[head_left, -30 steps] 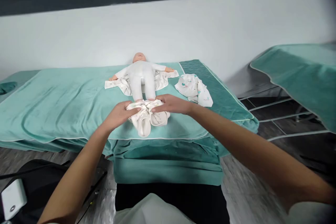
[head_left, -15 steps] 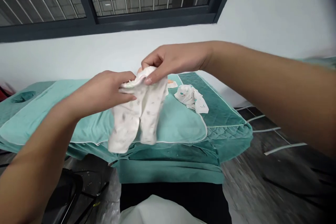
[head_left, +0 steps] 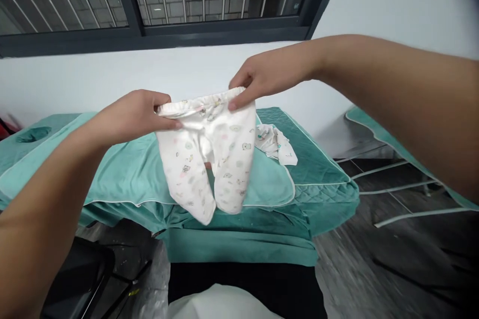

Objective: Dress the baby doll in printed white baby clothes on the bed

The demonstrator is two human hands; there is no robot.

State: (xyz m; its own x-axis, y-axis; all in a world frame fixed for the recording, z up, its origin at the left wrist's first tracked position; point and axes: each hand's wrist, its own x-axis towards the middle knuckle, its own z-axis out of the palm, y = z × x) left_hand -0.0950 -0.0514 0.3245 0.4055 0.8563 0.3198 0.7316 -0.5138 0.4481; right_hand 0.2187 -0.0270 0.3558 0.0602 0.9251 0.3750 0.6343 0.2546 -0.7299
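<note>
White wall with a dark-framed window backs a green-covered bed. Over the bed spreads a paler green sheet. Small white printed pants are held up before it, legs hanging down across the bed's near edge in view. Toward the bed's right end, bunched white cloth lies partly hidden behind them. Left hand and right hand, well apart, each pinch one end of the waistband.
</note>
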